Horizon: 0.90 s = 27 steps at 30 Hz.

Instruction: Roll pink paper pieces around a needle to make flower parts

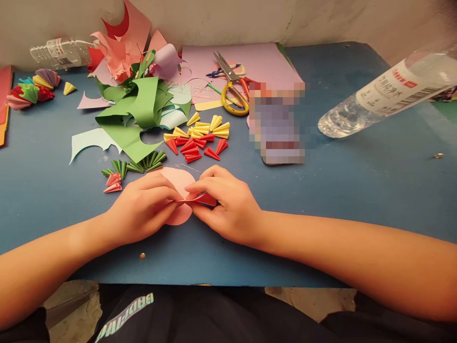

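Both my hands rest on the blue table (350, 190) near its front edge, pinching a pink paper circle (177, 183) between them. My left hand (143, 209) has its fingers closed on the circle's left part. My right hand (228, 205) pinches a folded pink flap at the circle's right side. Just behind the circle lie small folded paper cones: green ones (143, 166), pink ones (113, 183), red ones (194, 146) and yellow ones (207, 126). A thin needle (191, 168) lies beside the circle.
Green and pink paper scraps (135, 102) pile up at the back left. Yellow-handled scissors (233, 90) lie on a pink sheet (264, 62). A clear plastic bottle (385, 93) lies at the right, another bottle (59, 52) at the far left, near folded coloured pieces (30, 90).
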Each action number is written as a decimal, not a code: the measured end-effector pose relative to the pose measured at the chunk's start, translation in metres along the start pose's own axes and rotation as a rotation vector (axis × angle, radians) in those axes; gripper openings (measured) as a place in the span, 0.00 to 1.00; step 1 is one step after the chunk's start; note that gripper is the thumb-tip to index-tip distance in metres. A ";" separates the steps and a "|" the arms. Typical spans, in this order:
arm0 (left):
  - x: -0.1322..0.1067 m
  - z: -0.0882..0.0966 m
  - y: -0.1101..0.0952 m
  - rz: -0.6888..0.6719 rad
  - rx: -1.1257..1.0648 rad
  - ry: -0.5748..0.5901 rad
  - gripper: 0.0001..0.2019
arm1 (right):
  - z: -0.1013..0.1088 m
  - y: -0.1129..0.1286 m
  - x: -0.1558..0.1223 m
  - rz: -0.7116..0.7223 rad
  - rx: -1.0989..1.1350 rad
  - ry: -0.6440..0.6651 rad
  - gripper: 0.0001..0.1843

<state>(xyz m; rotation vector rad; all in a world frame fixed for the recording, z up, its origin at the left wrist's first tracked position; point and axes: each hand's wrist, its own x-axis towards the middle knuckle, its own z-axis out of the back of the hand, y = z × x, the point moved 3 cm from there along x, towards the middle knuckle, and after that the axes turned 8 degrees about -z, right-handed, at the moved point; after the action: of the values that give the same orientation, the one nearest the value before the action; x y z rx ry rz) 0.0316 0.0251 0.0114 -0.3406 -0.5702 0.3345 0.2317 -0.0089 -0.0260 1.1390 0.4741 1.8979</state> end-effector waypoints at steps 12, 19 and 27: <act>-0.003 0.007 0.002 0.053 0.035 0.015 0.06 | 0.003 -0.006 0.001 -0.059 -0.147 -0.022 0.18; -0.007 0.013 0.007 0.125 0.025 0.030 0.05 | 0.003 -0.004 0.001 -0.011 -0.129 -0.024 0.19; -0.008 0.015 0.012 0.198 -0.001 0.056 0.05 | 0.007 -0.013 0.004 -0.127 -0.164 -0.008 0.13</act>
<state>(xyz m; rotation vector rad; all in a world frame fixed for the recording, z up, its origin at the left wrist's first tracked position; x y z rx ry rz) 0.0138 0.0361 0.0145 -0.4073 -0.4825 0.5142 0.2430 0.0008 -0.0287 0.9862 0.3702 1.7862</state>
